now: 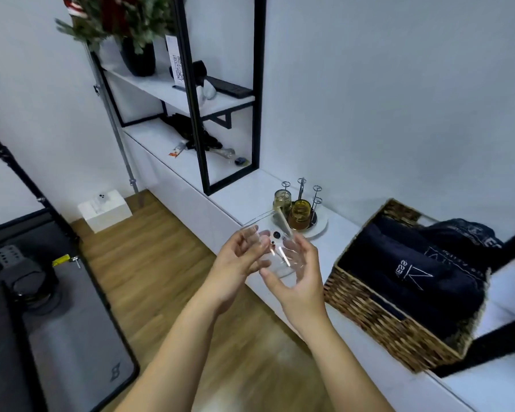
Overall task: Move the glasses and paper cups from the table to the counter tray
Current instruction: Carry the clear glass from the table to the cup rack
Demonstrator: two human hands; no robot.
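Both my hands hold one clear drinking glass (pixel 275 248) in the air at the front edge of the white counter (pixel 244 194). My left hand (pixel 241 260) grips its left side and my right hand (pixel 298 275) curls round its right side and base. The glass is tilted, its rim toward the wall. Just behind it on the counter sits a round white tray (pixel 320 228) with a metal cup rack (pixel 302 191) carrying two amber glasses (pixel 300 214) upside down. No paper cups are in view.
A wicker basket (pixel 399 328) with dark folded towels fills the counter to the right. A black-framed shelf unit (pixel 191 93) with a vase and small items stands at the back left. Wooden floor, a white box (pixel 104 209) and a grey mat lie to the left.
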